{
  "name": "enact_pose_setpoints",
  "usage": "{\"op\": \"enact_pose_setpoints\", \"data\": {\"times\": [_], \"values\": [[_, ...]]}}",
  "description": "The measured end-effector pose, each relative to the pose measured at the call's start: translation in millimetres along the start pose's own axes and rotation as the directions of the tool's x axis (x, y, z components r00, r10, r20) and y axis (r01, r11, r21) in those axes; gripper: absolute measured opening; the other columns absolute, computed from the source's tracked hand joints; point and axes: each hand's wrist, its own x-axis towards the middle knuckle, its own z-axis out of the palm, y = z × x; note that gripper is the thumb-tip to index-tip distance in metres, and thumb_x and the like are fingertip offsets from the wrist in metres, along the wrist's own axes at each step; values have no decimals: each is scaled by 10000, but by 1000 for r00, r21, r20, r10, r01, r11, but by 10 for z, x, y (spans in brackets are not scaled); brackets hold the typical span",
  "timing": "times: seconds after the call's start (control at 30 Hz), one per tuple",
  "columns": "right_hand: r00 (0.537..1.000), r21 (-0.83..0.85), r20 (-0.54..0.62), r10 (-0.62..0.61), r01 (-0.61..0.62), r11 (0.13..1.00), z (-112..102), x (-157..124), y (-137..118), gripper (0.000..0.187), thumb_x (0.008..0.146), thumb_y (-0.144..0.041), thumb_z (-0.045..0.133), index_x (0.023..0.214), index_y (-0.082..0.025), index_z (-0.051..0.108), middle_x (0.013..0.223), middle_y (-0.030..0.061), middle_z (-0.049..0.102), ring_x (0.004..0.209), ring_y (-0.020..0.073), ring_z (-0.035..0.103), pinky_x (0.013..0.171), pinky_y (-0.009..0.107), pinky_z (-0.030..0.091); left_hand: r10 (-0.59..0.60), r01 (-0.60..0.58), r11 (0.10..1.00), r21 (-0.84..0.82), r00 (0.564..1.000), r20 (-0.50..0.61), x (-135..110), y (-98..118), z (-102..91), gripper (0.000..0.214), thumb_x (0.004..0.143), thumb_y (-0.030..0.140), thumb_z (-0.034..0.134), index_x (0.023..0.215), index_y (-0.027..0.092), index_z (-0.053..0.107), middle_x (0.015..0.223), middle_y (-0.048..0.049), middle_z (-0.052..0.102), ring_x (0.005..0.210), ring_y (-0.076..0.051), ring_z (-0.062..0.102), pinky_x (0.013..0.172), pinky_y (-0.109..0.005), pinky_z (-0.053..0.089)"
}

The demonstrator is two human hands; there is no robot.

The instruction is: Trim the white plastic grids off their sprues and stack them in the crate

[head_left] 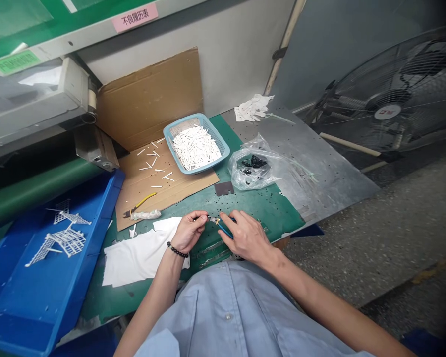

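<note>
My right hand [247, 237] is closed round blue-handled cutting pliers [220, 224], whose jaws point left. My left hand [189, 230], with a black bead bracelet on the wrist, pinches something small at the jaws; I cannot make out what it is. Both hands hover over the green mat [252, 203] near the table's front edge. A white sheet [139, 255] lies just left of my left hand.
A light blue basket [196, 144] holds several white sticks, with more scattered on brown cardboard [148, 183]. A clear bag of black parts [252, 166], yellow-handled pliers [139, 204], white gloves [252, 109], a blue tray [40, 263] with white plastic frames, and a large fan [390, 99] surround the spot.
</note>
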Motion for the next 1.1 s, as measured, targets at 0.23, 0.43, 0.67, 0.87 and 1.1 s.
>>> {"op": "enact_pose_setpoints", "data": {"times": [0.23,0.43,0.67,0.87,1.1], "values": [[997,-90,49,58,-53,995,-8,5,-104,343,923,-340,479,1211,-164,544,933,91,551,846,226,498,701,314,372,49,-45,998,41,993,-105,-35,-36,74,305,553,251,856,769,104,698,622,0,593,522,-31,402,495,-179,286],[990,-34,122,73,-69,997,97,-67,-88,254,944,-297,452,1142,-190,571,875,51,572,733,164,547,595,263,356,26,-14,995,100,992,-124,-52,-97,58,325,544,268,859,776,106,700,617,3,594,528,-38,413,500,-180,290],[994,77,-70,81,-76,994,192,-150,-32,349,934,-358,466,1198,-151,560,898,71,561,811,186,534,700,268,407,28,-28,1000,0,998,-49,-53,-101,24,270,624,264,812,810,108,695,684,-27,616,525,-31,400,483,-174,273],[993,80,-76,93,-87,993,189,-156,11,368,931,-361,469,1217,-147,557,910,78,549,829,197,521,749,283,416,13,-14,1000,-22,999,-35,-77,-76,57,225,645,231,787,804,102,693,700,-43,610,551,-38,417,485,-166,285],[987,121,-110,116,-103,987,238,-195,100,370,942,-365,457,1227,-144,540,941,79,550,875,199,526,787,288,417,-44,40,990,-138,999,-23,-63,-58,48,220,654,141,727,857,72,680,679,-30,548,567,-44,418,485,-150,306]]}}
